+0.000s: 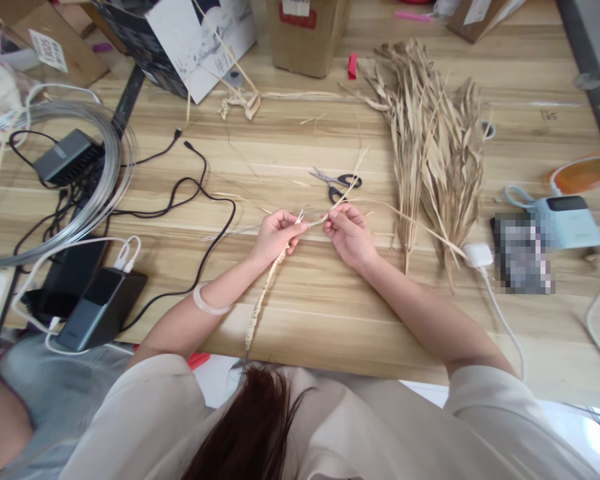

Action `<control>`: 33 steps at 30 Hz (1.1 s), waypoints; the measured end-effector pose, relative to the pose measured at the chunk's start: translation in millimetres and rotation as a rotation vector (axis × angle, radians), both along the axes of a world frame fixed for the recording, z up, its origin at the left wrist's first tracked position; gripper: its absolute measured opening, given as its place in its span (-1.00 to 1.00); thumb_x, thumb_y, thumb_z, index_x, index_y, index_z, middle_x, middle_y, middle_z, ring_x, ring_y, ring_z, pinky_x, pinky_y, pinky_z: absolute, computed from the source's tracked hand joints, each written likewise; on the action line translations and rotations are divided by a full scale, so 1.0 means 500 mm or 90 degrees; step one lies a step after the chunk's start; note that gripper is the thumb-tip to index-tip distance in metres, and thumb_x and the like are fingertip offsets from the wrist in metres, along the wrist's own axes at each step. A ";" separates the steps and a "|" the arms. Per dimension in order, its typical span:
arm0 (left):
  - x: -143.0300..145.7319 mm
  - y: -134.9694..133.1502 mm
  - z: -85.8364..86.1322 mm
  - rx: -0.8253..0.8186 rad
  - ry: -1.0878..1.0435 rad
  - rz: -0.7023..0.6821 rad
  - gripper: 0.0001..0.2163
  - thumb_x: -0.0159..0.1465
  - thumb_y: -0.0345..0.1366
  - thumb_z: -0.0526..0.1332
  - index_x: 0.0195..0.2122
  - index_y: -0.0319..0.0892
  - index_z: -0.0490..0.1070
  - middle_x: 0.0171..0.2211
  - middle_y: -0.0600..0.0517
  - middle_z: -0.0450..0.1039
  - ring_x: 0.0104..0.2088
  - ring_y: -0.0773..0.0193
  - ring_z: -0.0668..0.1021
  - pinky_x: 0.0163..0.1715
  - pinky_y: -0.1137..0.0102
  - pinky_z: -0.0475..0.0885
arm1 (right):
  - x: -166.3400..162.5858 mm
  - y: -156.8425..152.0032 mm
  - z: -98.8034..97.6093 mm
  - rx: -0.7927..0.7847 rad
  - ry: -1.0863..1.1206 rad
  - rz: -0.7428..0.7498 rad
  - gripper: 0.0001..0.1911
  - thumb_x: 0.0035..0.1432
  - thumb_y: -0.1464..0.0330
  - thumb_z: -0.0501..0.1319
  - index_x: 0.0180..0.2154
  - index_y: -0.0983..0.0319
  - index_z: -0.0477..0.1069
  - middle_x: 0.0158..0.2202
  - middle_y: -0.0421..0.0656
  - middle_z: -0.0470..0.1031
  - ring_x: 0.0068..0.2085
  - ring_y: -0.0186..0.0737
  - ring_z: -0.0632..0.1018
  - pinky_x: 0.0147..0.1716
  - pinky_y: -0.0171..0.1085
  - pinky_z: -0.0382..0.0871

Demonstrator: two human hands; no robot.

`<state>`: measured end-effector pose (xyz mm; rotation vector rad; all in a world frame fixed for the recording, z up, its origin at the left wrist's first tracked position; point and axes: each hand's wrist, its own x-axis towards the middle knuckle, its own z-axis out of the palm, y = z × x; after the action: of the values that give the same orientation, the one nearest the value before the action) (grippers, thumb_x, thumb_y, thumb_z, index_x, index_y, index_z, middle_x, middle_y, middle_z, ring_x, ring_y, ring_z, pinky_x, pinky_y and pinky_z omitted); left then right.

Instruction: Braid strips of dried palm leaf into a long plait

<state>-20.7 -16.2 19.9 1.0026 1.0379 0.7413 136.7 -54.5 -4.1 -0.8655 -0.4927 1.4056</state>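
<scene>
My left hand (281,233) is closed in a pinch on the upper end of a braided straw cord (261,300), which hangs down from it toward the table's front edge. Short pale ends stick up at the thumb. To its right, my right hand (349,233) pinches a dry straw strand (317,221) that runs across to the left hand; loose ends of straw rise past the right fingers. Just beyond the hands lie scissors (337,183) with black handles, their blades pointing left.
Two bundles of dried leaves (415,133) lie at right, near a light-blue power bank (573,220) and white charger (478,255). At left are a wire coil (123,160), black cables (200,167) and a dark charging block (103,303). Boxes (305,40) line the back. A person's leg (55,393) shows lower left.
</scene>
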 end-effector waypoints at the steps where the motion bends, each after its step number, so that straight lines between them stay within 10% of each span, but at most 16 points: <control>1: 0.000 0.000 0.000 0.000 0.001 -0.001 -0.72 -0.05 -0.29 0.38 -0.50 -0.20 0.24 -0.71 0.21 0.27 -0.75 0.54 0.28 -0.83 0.62 0.16 | 0.000 0.000 -0.001 -0.001 0.005 -0.002 -0.82 -0.07 0.38 0.37 -0.42 0.17 0.37 -0.47 -0.31 0.49 -0.47 -0.49 0.43 -0.43 -0.44 0.36; 33: 0.001 -0.001 0.000 -0.004 -0.015 0.014 -0.68 -0.10 -0.28 0.41 -0.51 -0.20 0.24 -0.72 0.22 0.26 -0.75 0.54 0.27 -0.83 0.61 0.14 | 0.002 0.009 0.005 -0.057 0.084 -0.098 -0.73 -0.03 0.29 0.34 -0.54 0.19 0.26 -0.61 -0.35 0.25 -0.57 -0.48 0.26 -0.55 -0.42 0.24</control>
<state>-20.0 -16.9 19.9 0.9766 1.0309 0.7661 137.8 -49.9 -1.7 -0.8578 -0.2592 1.3412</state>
